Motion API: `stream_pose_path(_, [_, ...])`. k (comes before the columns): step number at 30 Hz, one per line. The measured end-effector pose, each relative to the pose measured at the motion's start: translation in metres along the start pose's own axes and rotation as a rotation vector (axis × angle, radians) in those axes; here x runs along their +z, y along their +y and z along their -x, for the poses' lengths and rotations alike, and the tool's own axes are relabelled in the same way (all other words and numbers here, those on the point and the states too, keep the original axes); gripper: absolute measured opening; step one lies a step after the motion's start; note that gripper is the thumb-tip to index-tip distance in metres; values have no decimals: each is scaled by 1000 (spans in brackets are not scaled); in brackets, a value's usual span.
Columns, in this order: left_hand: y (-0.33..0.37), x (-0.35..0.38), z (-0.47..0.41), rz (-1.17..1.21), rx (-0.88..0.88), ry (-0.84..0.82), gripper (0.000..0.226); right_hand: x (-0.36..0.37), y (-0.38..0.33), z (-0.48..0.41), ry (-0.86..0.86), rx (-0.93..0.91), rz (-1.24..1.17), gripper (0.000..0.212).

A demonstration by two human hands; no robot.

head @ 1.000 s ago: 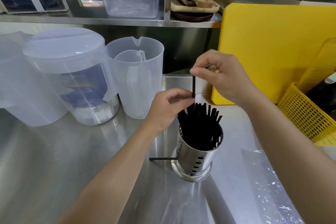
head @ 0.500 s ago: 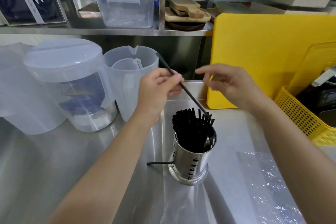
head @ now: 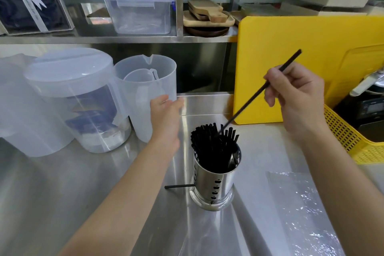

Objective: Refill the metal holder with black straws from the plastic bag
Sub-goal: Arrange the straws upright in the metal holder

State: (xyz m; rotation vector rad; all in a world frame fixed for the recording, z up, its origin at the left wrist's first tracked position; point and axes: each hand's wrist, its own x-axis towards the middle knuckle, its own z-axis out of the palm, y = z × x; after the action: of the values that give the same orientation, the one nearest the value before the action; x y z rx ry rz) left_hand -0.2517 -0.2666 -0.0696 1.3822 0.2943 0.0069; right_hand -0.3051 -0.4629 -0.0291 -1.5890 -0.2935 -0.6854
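Bright, even indoor light, sharp focus.
Glare streaks the steel counter [head: 62, 193]; wide-angle lens bends the shelf [head: 104, 39] edges.

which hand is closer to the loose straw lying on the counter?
Left. The left hand hovers open up-left of the loose straw; the right hand is farther, up-right beyond the metal holder, pinching another straw.
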Motion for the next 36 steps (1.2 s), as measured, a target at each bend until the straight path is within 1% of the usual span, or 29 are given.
stream_pose_path(2, [0,-5,1,-84,101,-81,11,-1,3,4,-116,94,106,16])
stream_pose_path(3, [-1,-6,3,-122,125,-144,9,0,7,7,-193,164,144,19])
stream_pose_path(5, [-7,-7,6,-211,168,-246,9,2,19,15,-327,301,215,16])
stream_pose_path(7, [-14,-6,7,-310,218,-300,6,4,31,24,-412,381,288,13])
stream_pose_path(8, [-18,-6,7,-356,236,-328,7,5,36,28,-422,398,315,11])
stream_pose_path(10, [-24,-4,4,-444,255,-403,20,5,41,30,-398,400,328,5])
stream_pose_path(13, [-27,5,2,-700,298,-529,41,8,48,27,-364,367,375,10])
stream_pose_path(15, [-29,14,1,-898,339,-537,44,10,53,25,-338,364,384,10])
stream_pose_path(17, [-31,22,0,-992,360,-495,36,11,58,24,-315,374,373,11])
stream_pose_path(19, [-32,27,-2,-1027,388,-454,22,10,63,25,-305,387,366,13])
stream_pose_path(21, [-32,28,-2,-1015,405,-429,17,9,66,26,-303,391,372,14])
stream_pose_path(23, [-31,27,-2,-969,398,-431,18,8,68,27,-326,396,408,11])
stream_pose_path(26, [-30,25,0,-925,389,-454,20,10,64,24,-432,435,480,4])
stream_pose_path(31, [-29,26,2,-921,427,-452,18,19,58,15,-599,510,606,10])
stream_pose_path(34, [-26,25,2,-919,415,-462,18,20,59,11,-571,539,632,12])
stream_pose_path(36, [-26,23,0,-940,372,-512,19,20,58,11,-542,536,646,11])
